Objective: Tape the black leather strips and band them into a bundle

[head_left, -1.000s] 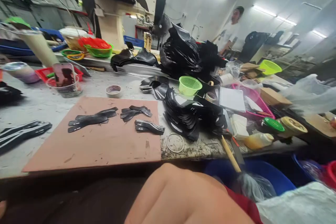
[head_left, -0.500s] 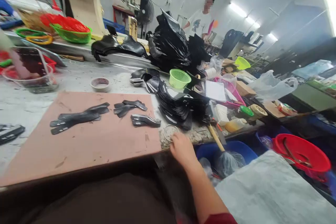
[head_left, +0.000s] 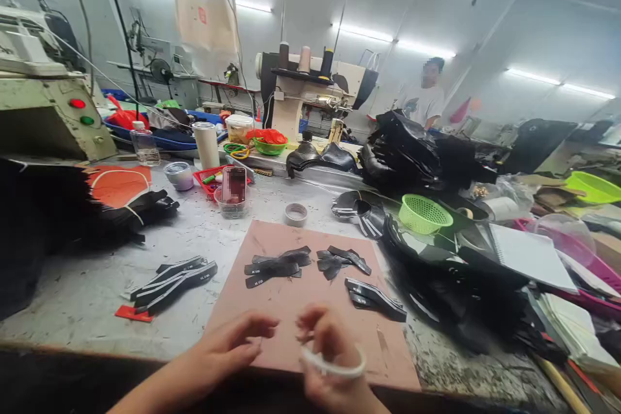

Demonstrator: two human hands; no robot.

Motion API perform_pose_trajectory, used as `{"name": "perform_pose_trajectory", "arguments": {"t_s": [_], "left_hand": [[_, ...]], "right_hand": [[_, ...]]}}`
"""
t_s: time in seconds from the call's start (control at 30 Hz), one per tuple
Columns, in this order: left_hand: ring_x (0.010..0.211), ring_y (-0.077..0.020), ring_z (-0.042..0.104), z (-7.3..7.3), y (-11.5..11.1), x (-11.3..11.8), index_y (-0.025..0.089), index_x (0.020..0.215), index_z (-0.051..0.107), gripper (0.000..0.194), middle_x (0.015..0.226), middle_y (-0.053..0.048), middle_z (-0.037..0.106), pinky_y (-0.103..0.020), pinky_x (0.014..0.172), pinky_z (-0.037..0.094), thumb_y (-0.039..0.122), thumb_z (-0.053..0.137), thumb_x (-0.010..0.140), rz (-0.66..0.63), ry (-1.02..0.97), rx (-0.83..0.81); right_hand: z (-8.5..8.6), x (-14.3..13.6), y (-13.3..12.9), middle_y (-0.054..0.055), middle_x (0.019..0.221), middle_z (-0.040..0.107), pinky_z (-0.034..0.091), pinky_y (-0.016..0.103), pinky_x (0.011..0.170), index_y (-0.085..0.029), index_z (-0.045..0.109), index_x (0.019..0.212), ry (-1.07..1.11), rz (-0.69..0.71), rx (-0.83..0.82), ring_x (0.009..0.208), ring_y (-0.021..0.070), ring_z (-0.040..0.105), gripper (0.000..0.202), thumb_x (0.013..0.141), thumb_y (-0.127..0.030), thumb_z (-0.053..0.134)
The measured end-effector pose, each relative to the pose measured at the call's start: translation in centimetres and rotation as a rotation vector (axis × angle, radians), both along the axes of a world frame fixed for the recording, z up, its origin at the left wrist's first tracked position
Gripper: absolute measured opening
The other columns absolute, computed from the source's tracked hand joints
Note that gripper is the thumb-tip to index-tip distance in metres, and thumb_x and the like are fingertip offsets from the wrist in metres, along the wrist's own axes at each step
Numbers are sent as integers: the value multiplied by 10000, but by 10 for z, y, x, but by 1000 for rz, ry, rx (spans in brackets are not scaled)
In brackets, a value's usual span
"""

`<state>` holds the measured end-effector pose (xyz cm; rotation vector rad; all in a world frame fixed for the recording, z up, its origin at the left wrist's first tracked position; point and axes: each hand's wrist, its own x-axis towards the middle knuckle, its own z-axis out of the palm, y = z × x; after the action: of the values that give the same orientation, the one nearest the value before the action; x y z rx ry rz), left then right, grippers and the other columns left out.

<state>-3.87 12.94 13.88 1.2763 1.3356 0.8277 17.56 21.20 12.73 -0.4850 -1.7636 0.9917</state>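
Both hands now meet, right hand [head_left: 332, 352] holding tape ring [head_left: 334, 367].

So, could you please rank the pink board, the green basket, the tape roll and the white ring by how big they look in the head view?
1. Pink board, by far the largest.
2. Green basket.
3. White ring in the right hand; its nearness to the camera inflates it, so its place against the basket is unsure.
4. Tape roll.
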Motion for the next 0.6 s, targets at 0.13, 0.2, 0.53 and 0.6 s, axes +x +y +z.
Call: {"name": "perform_pose_trajectory", "arguments": {"t_s": [0.13,0.2,0.53,0.6], "left_hand": [[776,-170,594,1,35,47,169,991,634,659,894,-46,647,-276,738,482,652,764,563,226,-538,-169],[708,-133,574,-6,35,49,162,933,622,604,825,-23,635,-234,681,465,608,785,559,281,-539,-224],[753,-248,661,-38,65,-6,92,870,642,358,851,-142,687,-346,657,542,-37,324,767,140,1297,832],[621,-239,631,-38,72,-13,96,798,634,354,712,-104,658,-326,534,511,-61,322,744,121,1320,820]], "right_hand": [[14,-32,0,105,1095,572,548,295,700,-211,474,838,-183,141,343,952,226,614,249,627,-86,509],[8,-27,8,122,1054,590,549,291,630,-202,513,953,-289,39,435,860,222,631,278,685,-127,510],[-42,42,32,62,805,623,540,229,638,-192,555,1002,-497,-198,371,714,150,632,288,838,-12,401],[-38,51,34,67,814,644,540,242,644,-191,562,1037,-531,-261,433,724,161,637,292,839,-15,440]]}}
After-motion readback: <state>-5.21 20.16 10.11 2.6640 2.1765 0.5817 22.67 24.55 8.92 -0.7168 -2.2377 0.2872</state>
